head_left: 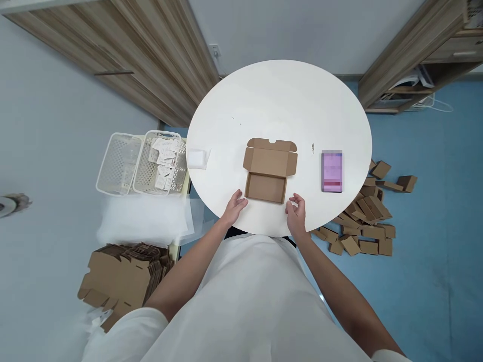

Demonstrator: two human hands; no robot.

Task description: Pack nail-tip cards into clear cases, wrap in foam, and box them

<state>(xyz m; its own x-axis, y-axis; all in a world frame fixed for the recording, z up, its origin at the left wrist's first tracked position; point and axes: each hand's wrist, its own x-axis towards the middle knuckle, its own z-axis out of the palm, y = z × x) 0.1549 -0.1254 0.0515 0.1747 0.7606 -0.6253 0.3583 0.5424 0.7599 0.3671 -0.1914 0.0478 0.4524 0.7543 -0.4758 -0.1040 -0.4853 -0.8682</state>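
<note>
An open cardboard mailer box [266, 187] lies on the round white table [279, 95], its lid folded back away from me and its inside bare. Just off the box's near left corner is my left hand [234, 207], fingers apart and holding nothing. My right hand [296, 211] hovers by the near right corner with fingers bent and nothing visible between them. On the table's right side rests a purple rectangular item [332, 171], its face blurred out. A small white folded packet [196, 159] sits near the left edge.
Left of the table stand two white baskets, one [158, 166] with white paper slips. Below them lie translucent plastic sheets [143, 218] and a stack of flat cardboard blanks [116, 276]. Folded cardboard boxes [362, 216] are heaped on the floor at right. Wooden cabinets [151, 60] flank the far side.
</note>
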